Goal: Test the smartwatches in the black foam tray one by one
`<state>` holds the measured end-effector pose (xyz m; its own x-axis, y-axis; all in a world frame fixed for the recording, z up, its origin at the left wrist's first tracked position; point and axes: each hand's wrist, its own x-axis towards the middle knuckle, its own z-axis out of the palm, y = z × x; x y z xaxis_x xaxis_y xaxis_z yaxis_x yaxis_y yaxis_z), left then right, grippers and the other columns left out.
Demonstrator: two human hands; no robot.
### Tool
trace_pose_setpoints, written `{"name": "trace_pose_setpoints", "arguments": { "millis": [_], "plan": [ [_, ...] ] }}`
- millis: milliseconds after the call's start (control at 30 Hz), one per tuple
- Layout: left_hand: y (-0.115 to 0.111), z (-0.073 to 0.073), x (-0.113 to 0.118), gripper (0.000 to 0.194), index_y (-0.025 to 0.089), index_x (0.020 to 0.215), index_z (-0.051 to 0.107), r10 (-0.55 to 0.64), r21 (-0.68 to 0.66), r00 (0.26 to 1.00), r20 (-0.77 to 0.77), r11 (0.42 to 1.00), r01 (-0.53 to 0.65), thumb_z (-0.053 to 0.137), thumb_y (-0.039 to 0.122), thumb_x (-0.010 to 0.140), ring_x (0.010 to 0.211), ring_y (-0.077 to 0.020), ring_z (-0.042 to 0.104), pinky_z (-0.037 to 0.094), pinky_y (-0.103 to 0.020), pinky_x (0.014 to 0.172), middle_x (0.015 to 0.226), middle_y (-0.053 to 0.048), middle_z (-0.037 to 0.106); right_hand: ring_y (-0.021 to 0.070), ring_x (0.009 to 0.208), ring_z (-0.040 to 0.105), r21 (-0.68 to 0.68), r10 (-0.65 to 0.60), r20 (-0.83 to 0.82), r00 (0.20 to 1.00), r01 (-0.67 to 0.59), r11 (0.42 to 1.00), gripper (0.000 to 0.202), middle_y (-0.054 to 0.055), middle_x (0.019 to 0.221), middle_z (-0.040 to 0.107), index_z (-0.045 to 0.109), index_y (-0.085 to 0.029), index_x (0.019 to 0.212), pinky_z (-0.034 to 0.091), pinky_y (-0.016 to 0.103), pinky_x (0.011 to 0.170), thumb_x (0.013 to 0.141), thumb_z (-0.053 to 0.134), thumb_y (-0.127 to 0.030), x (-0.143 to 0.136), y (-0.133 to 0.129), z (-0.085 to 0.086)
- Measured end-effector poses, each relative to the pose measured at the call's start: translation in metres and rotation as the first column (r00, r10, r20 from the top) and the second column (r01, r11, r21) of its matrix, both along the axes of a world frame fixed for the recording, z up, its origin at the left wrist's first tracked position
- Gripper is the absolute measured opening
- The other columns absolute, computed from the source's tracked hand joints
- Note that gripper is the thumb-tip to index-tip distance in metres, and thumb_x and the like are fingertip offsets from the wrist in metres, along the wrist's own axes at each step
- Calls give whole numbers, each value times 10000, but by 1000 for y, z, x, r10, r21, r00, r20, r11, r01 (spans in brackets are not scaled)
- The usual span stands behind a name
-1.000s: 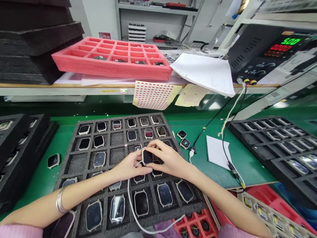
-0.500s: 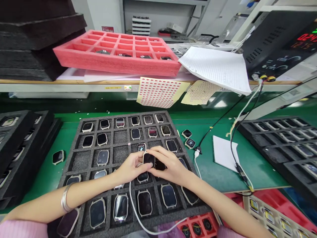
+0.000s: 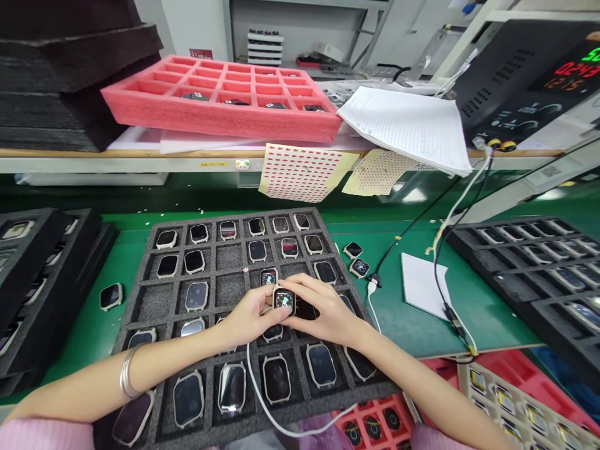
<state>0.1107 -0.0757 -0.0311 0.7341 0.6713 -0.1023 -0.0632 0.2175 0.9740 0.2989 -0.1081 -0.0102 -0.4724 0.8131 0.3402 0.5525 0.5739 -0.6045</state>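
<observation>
Between both hands is a smartwatch body (image 3: 284, 301) without a strap, its screen lit with a small figure and a line of text. My left hand (image 3: 255, 312) grips its left side, and a white cable (image 3: 253, 381) runs down from beneath that hand. My right hand (image 3: 323, 309) holds the right side, its thumb on the lower part of the screen. Both hands are over a dark grey foam tray (image 3: 229, 257) whose compartments hold several watch bodies, mostly dark-screened. Just behind the fingers, another lit watch (image 3: 269, 277) sits in its slot. Whatever joins cable and watch is hidden.
Two watches (image 3: 356, 259) lie right of the tray, another watch (image 3: 111, 296) left. More foam trays flank both sides. A pink foam tray (image 3: 220, 119) and a power supply (image 3: 520, 81) stand on the shelf. Black cables hang near a white pad (image 3: 424, 284).
The held watch's screen was dark and is now lit, showing a figure and text. Both hands keep nearly the same position and grip.
</observation>
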Motion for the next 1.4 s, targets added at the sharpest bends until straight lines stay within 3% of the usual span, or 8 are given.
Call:
{"name": "trace_pose_setpoints", "arguments": {
  "millis": [467,700,1033,1167,1267,1400],
  "plan": [
    [-1,-3,-2,362,133,1091,568,-2,79,999,-37,997,5,610,382,831,799,-171,548,452,-289,748,890,-39,597,244,956,601,86,-9,87,996,2,996,466,112,1072,614,513,-167,1239,506,375,791,848,649,-382,1,-1,3],
    [-2,-4,-1,314,138,1078,568,8,143,999,-48,990,-1,590,350,848,806,-165,536,448,-283,757,905,-37,588,247,971,595,48,-5,93,996,1,999,421,111,1069,617,528,-178,1214,498,387,817,857,640,-369,1,-2,8],
    [-5,0,0,345,147,1121,538,-19,128,999,-45,991,24,587,357,851,779,-159,539,452,-272,715,850,-18,568,245,1006,557,-25,23,-4,1000,-23,999,421,116,1093,567,526,-182,1228,487,400,862,847,661,-301,3,-3,11],
    [-6,4,0,500,171,1194,498,-53,126,994,-92,990,64,674,391,780,673,-112,495,403,-218,579,919,-24,567,247,1066,529,-68,-14,-113,993,6,998,454,99,1117,515,544,-204,1207,454,413,930,809,706,-351,17,8,13],
    [-8,4,-1,526,175,1201,480,-71,115,990,-122,990,85,688,391,769,556,-64,408,324,-193,478,910,-16,559,251,1035,536,-45,-118,55,992,120,992,454,96,1080,509,546,-189,1210,460,425,908,815,700,-352,30,20,11],
    [-8,-1,-2,459,172,1196,475,-58,110,993,-103,991,70,636,373,816,519,-47,367,317,-191,471,904,-13,565,298,1022,530,-16,-113,303,946,123,992,515,127,1096,551,507,-162,1277,446,482,875,828,685,-340,45,27,15]
  ]
}}
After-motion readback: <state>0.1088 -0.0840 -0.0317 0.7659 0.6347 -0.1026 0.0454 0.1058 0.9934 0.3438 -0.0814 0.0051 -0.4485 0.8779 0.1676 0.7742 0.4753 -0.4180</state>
